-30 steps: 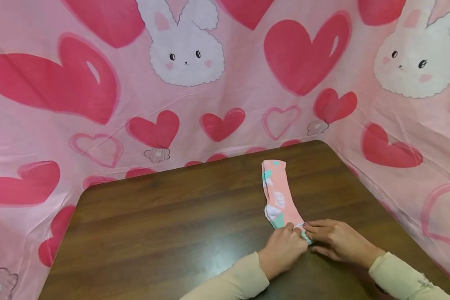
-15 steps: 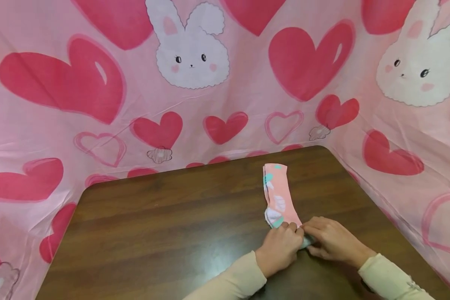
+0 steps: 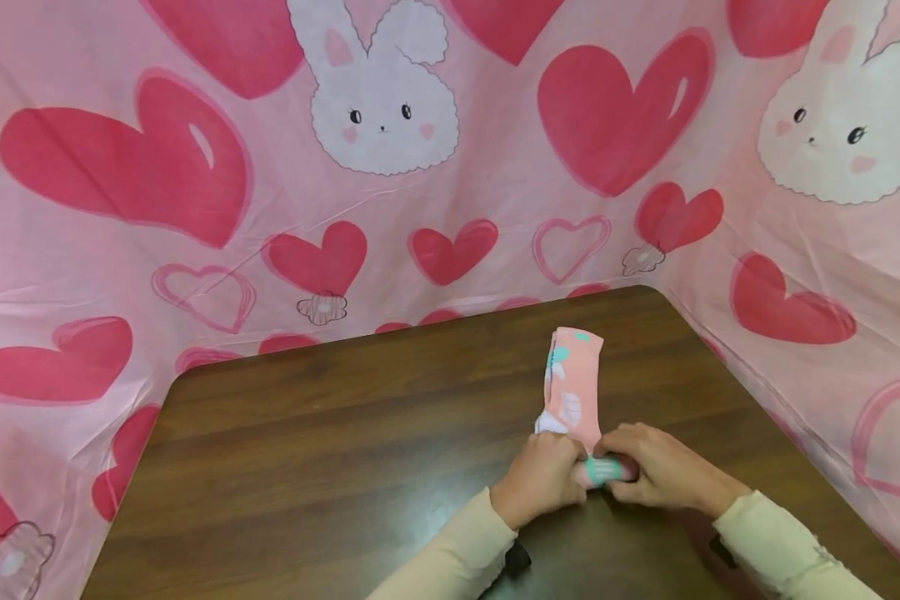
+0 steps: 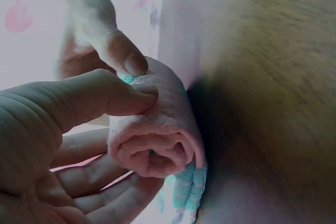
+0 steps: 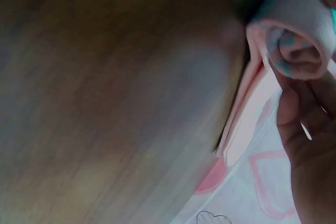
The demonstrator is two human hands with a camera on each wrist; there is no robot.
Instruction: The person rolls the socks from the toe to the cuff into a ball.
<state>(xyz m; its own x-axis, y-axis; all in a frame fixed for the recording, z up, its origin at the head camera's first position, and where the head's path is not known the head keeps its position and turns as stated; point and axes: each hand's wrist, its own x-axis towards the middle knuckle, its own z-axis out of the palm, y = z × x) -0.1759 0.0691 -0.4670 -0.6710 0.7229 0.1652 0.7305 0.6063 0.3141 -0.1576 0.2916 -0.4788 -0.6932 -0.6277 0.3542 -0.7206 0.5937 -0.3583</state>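
Observation:
A pair of pink socks [image 3: 579, 375] with white and mint patches lies stacked on the table, cuffs pointing away. The toe end is wound into a roll [image 3: 603, 472], its mint stripes showing on top. My left hand [image 3: 537, 477] grips the roll's left end; in the left wrist view the thumb [image 4: 118, 95] presses on top and the fingers reach beneath the spiral. At the other end my right hand [image 3: 663, 468] pinches the roll between thumb and fingers. In the right wrist view the flat sock legs [image 5: 249, 119] extend from under the roll.
The socks lie towards the right side of a dark brown wooden table [image 3: 330, 450] with rounded corners. A pink cloth [image 3: 480, 192] printed with hearts and rabbits hangs behind the table and along its right side.
The toe end has gone from nearly flat to a thick roll, wound towards the cuffs. The flat part has turned slightly clockwise. Both hands now hold the roll's two ends.

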